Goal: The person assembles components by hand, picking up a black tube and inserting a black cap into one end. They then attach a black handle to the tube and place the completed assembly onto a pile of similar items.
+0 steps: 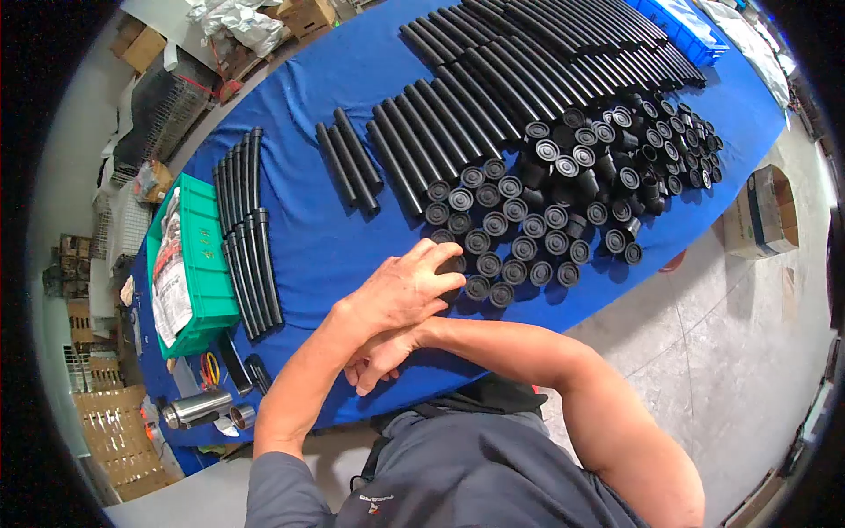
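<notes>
My left hand [412, 278] reaches over the left edge of a cluster of black round caps [488, 264]. Its fingers curl around one black cap [454, 264], mostly covered by them. Below it, my right hand [382, 359] is tucked under my left wrist, so the forearms cross. The right fingers are bent downward and closed; whatever they hold, if anything, is hidden. Just beyond the hands, several black tubes [414, 141] lie side by side, and a smaller group of tubes [349, 163] lies apart to their left.
A blue cloth [308, 264] covers the table. At left are a green crate [209, 264] with paper inside, ribbed black tubes [251, 238] and a steel flask [198, 408]. A blue basket [691, 35] stands at the far right; a cardboard box [764, 216] is on the floor.
</notes>
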A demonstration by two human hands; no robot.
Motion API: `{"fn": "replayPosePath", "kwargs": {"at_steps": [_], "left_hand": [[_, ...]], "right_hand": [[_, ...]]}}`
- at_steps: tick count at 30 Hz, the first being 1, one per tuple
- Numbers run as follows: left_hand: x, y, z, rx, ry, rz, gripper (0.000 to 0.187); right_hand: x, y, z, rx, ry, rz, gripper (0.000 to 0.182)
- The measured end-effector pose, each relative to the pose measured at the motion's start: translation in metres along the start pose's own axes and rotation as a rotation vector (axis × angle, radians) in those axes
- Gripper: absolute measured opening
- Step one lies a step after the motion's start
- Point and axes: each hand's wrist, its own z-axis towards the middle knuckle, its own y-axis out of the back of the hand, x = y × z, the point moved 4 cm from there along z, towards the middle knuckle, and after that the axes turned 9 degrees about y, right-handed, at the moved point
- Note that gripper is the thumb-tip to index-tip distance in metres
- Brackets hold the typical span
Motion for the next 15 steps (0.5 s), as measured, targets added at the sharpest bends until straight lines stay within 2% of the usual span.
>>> {"fn": "replayPosePath", "kwargs": {"at_steps": [8, 12, 15], "left_hand": [[0.006, -0.003, -0.006, -0.038, -0.032, -0.057, 0.039], [0.005, 0.007, -0.015, -0.056, -0.014, -0.058, 0.036], [0.018, 0.013, -0.029, -0.138, 0.012, -0.119, 0.036]], "right_hand": [[-0.01, -0.003, 0.004, 0.001, 0.0, -0.018, 0.035], [-0.008, -0.002, 0.003, 0.008, -0.004, -0.04, 0.039], [0.003, 0.0, 0.002, 0.067, -0.054, -0.142, 0.043]]}}
